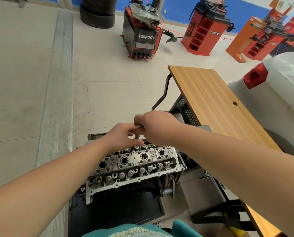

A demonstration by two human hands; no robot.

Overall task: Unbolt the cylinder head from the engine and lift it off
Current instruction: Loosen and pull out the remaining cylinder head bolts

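The grey aluminium cylinder head (134,165) sits on the engine on a stand, with valve springs and several round bores showing on top. Both hands are over its far edge. My right hand (155,127) grips the top of a thin metal tool (137,134) that stands upright over the far row of valves. My left hand (124,136) pinches the tool's shaft just below, fingers curled toward it. The tool's lower tip is hidden behind my left hand.
A wooden table (216,103) stands to the right of the engine, with a white car (276,93) beyond it. A red tyre changer (142,35), a wheel balancer (206,29) and stacked tyres (98,12) stand at the back. Black straps (220,212) lie at lower right.
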